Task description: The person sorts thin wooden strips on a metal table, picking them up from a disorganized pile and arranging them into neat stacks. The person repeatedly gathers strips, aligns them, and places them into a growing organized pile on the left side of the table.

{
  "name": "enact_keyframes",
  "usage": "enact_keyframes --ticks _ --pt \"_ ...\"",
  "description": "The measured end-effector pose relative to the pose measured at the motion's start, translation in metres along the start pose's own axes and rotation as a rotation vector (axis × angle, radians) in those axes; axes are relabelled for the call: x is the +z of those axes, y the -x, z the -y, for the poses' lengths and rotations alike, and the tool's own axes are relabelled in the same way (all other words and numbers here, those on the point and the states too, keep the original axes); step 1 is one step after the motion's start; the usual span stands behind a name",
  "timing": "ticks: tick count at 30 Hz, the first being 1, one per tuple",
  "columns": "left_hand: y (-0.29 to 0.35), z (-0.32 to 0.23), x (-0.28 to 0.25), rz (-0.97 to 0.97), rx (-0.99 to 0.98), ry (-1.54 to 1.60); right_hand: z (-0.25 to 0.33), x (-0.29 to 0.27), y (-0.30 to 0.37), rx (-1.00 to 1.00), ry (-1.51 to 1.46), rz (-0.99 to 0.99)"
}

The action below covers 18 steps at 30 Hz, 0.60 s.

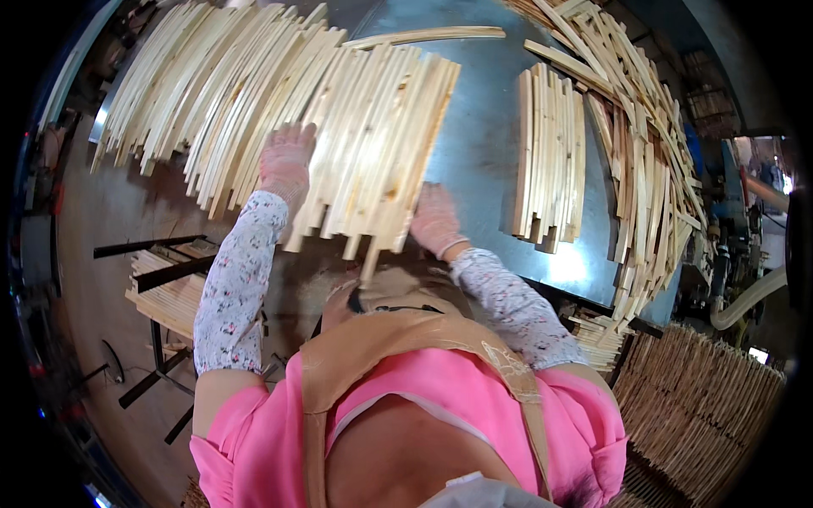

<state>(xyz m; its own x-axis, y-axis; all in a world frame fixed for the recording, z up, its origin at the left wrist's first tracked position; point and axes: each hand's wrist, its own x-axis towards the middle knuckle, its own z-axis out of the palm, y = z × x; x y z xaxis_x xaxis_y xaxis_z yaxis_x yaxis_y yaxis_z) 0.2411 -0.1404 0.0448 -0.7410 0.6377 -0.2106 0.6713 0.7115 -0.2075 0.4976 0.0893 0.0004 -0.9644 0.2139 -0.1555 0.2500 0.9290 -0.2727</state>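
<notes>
My left hand (pixel 288 161), in a pinkish glove, lies with its fingers stretched out along the left side of a group of pale wooden strips (pixel 373 144). At the lower right edge of that same group is my right hand (pixel 436 222), gloved alike and slightly blurred, its fingers extended against the outermost strip. The strips lie side by side, their near ends uneven and jutting past the table's front edge; one sticks out farthest toward me. Left of my left hand, a wide row of similar strips (pixel 203 93) fans across the metal table (pixel 478 127).
A smaller group of strips (pixel 550 157) lies farther right, beside a jumbled heap of strips (pixel 656 169). One loose strip (pixel 428 35) crosses the back. Below left stands a black metal frame (pixel 161 339) beside stacked strips (pixel 165 292); bundled sticks (pixel 703 406) stand lower right.
</notes>
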Motion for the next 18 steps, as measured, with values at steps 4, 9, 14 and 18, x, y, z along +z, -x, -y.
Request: enact_keyframes --ticks 4,9,14,18 --pt "-0.015 -0.080 -0.046 -0.212 -0.012 0.708 -0.004 -0.009 -0.024 -0.078 -0.177 0.042" --pt "-0.054 -0.252 -0.077 -0.079 0.173 1.020 -0.199 -0.113 -0.034 0.378 -0.359 -0.366" --pt "-0.154 -0.405 -0.068 -0.136 0.209 0.851 -0.479 -0.140 -0.009 0.747 0.015 -0.162" --pt "-0.207 -0.459 -0.079 -0.047 0.152 0.748 -0.494 -0.113 -0.034 0.674 -0.421 -0.359"
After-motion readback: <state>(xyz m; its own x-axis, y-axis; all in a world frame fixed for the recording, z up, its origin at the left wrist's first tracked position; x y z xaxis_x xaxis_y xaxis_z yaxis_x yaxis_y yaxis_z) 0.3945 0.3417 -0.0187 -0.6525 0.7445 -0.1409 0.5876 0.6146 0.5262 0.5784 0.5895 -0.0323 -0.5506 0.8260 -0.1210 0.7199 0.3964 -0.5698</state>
